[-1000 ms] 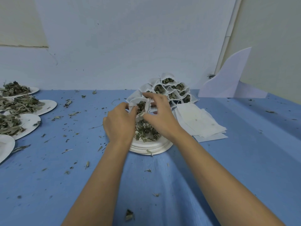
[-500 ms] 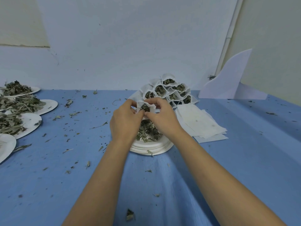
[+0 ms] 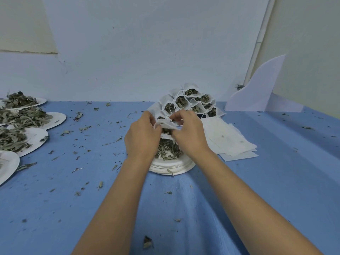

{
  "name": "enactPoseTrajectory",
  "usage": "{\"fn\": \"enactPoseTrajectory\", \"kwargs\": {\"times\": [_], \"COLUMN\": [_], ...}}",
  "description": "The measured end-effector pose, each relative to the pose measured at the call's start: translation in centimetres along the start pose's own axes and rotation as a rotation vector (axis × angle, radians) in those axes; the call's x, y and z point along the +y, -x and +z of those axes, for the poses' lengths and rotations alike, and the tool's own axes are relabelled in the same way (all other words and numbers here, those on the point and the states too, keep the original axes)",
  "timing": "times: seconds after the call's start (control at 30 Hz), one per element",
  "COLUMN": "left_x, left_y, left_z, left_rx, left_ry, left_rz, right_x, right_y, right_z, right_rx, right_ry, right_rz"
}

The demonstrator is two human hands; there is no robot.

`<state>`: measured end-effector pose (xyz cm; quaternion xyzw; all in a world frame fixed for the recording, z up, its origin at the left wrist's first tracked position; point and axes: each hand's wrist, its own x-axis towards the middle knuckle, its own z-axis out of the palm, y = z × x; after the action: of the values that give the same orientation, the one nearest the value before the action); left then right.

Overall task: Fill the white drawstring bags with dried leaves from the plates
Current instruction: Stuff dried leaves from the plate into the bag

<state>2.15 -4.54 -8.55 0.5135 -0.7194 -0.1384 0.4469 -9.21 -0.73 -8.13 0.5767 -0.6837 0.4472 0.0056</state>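
The white drawstring bag [image 3: 165, 125] was in the centre of the frame, just above the dried leaves [image 3: 166, 150] on a stack of plates [image 3: 172, 165]. The left hand [image 3: 142, 138] pinched its left edge and the right hand [image 3: 190, 134] its right edge, with curled fingers. Behind them stood a pile of filled bags [image 3: 191, 101], and flat empty bags [image 3: 231, 140] lay to the right. More plates of leaves [image 3: 57, 118] were at the left edge of the blue table [image 3: 276, 181].

Noted since 1 s ago: withdrawal of right hand [image 3: 189, 133] from over bag [image 3: 166, 125] mouth; rim pinched jointly with left hand [image 3: 142, 137], drawn flatter.
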Motion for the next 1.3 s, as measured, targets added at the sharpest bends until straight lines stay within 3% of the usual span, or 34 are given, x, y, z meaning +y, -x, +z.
{"fn": "enactPoseTrajectory", "kwargs": {"times": [0.1,0.17,0.33,0.57,0.97,1.17,1.3], "left_x": [-0.4,-0.3,0.1,-0.6,-0.2,-0.3,0.1], "left_y": [0.1,0.1,-0.1,-0.5,-0.3,0.2,0.0], "left_z": [0.1,0.3,0.3,-0.5,-0.1,-0.4,-0.7], "left_rx": [0.078,0.037,-0.182,0.034,0.032,-0.103,-0.103], "left_ry": [-0.079,-0.065,0.053,0.007,0.172,0.305,0.392], "left_rz": [0.041,0.091,0.087,0.028,-0.043,-0.042,-0.080], "right_x": [0.1,0.0,-0.1,0.0,-0.3,-0.3,-0.1], "right_y": [0.1,0.1,-0.1,-0.1,0.7,0.7,0.7], "right_z": [0.1,0.2,-0.2,-0.5,0.5,0.6,0.5], "right_rx": [0.004,0.021,-0.067,0.082,0.129,0.034,-0.088], "right_ry": [0.142,0.142,-0.212,-0.209,0.022,0.187,0.259], "right_rz": [0.059,0.076,0.211,0.185,-0.222,-0.232,-0.213]}}
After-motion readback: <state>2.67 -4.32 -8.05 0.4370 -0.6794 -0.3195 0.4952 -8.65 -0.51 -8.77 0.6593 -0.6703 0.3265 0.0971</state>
